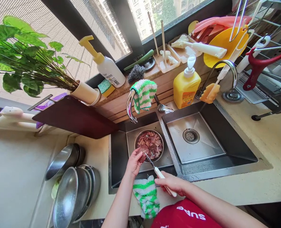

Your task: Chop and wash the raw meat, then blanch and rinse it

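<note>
My left hand (134,162) is closed on a reddish piece of meat (143,150), held over the near rim of a steel bowl (138,140) in the left sink basin. Several cut meat pieces (152,144) fill that bowl. My right hand (170,184) grips the white handle of a knife (157,171). The blade points up-left and its tip touches the meat in my left hand. A green-and-white striped cloth (147,197) lies on the sink's front edge, just below both hands.
The right basin (197,148) holds only its drain. A faucet (131,106) draped with a striped cloth rises behind the bowl. Yellow soap bottle (186,85), dark cutting board (76,117), stacked steel bowls (71,183) at left, plant (21,57), dish rack (264,63) at right.
</note>
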Demonstrator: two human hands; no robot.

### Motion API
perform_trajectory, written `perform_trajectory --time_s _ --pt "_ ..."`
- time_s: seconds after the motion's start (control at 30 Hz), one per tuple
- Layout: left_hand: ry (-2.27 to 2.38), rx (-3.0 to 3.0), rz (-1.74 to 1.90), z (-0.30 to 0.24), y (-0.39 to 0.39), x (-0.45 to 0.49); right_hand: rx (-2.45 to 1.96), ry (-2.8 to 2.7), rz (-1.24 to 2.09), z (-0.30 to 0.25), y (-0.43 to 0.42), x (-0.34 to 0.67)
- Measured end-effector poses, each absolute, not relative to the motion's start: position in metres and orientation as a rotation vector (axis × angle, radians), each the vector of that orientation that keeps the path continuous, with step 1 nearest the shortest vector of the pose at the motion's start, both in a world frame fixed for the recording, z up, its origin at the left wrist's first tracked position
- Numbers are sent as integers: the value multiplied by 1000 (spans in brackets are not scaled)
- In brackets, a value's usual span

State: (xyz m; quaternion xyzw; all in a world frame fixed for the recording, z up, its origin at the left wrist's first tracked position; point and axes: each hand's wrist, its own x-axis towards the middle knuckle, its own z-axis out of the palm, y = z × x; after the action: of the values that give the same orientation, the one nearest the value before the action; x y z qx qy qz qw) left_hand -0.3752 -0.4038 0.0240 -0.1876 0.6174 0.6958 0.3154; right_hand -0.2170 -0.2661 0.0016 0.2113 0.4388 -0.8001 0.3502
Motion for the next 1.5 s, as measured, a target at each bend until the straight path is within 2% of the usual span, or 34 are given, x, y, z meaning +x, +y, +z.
perform_trajectory --time_s 0.27,0.73,0.97,1.13,1.33,1.5 --pt "1674 -422 1631 36 -396 -360 530 1297 -2103 7 -254 -221" --pt "1643 -436 1593 42 -399 -382 594 1670 -1879 11 -252 -239" --pt "1630 -370 1519 46 -400 -377 555 1395 -2003 11 -247 -235" --pt "1586 -267 1483 48 -399 -374 578 1505 -1987 8 -251 -240" --pt "1441 -355 1667 50 -404 -381 677 1383 -2021 5 -249 -239" --pt "1538 -484 1778 44 -406 -387 635 1275 -2043 12 -242 -229"
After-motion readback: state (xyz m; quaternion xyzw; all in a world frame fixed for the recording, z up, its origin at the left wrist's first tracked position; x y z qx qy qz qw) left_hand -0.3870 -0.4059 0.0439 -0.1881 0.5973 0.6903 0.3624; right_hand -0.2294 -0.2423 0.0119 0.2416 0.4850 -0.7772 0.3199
